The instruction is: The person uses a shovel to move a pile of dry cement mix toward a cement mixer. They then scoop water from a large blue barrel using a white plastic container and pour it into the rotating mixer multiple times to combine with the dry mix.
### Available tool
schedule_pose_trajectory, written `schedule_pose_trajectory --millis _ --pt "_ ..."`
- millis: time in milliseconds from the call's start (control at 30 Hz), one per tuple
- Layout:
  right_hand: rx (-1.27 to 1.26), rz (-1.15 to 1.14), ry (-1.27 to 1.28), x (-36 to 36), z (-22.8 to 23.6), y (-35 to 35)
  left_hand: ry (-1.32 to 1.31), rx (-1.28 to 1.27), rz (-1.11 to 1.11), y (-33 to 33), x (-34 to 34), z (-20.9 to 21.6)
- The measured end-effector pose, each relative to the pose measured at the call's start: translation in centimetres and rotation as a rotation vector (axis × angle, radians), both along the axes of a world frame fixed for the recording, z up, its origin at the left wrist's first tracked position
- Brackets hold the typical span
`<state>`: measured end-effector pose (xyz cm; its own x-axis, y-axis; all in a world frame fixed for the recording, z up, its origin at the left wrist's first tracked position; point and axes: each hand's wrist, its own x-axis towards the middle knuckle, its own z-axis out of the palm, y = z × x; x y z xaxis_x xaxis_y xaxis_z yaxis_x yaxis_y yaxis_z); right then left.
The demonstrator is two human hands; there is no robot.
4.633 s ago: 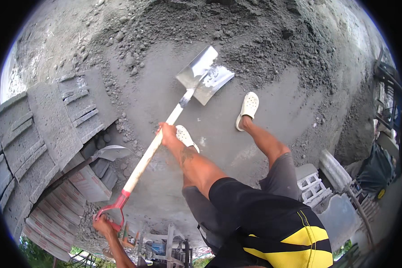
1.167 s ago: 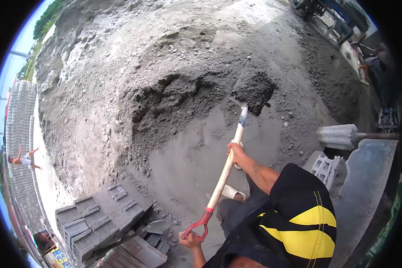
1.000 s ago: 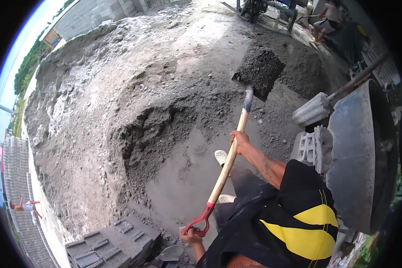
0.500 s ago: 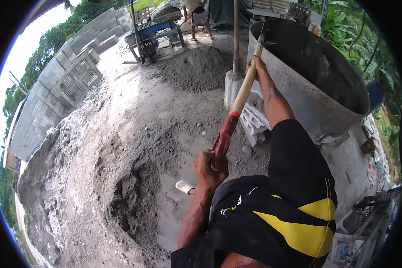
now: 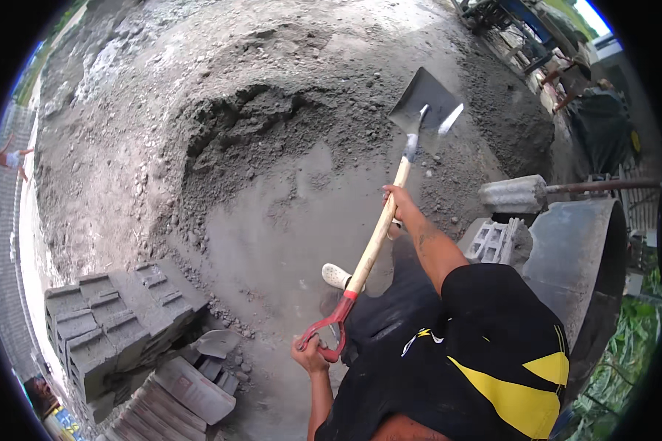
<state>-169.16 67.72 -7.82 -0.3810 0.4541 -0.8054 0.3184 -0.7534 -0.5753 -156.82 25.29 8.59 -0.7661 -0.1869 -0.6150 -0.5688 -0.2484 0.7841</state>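
A shovel (image 5: 374,246) with a pale wooden shaft and a red D-shaped handle slants across the middle. My left hand (image 5: 312,354) grips the red handle at the lower end. Farther up, my right hand (image 5: 399,203) is wrapped round the wooden shaft, below the metal socket. The flat, square blade (image 5: 426,101) points away from me and carries no visible load. Beyond and left of it lies a heap of grey sand and gravel (image 5: 250,125) with a dug-out dark edge.
Concrete blocks (image 5: 118,309) are stacked at the lower left, beside a second shovel blade (image 5: 218,343). At right stand a large metal tank (image 5: 566,250), a hollow block (image 5: 493,241) and a post in a concrete footing (image 5: 513,195). Another person (image 5: 570,73) is at the far right.
My view has turned left. The shovel has swung from the tank's rim to over the ground near the gravel heap, and its blade now shows. Both hands keep their hold.
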Motion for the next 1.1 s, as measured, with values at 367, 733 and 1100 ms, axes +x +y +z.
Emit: schedule_pose_trajectory --millis 367,733,1100 --pt "-0.199 0.6 -0.507 -1.5 -12.1 -22.9 -0.682 -0.714 0.519 -4.4 11.0 -0.3" --pt "-0.061 0.485 -0.231 -35.3 -40.5 3.9 -0.207 -0.35 0.602 25.1 -19.7 -29.5" --pt "-0.131 0.52 -0.274 -22.0 -32.6 3.7 -0.107 -0.451 0.528 22.9 -3.6 -25.9"
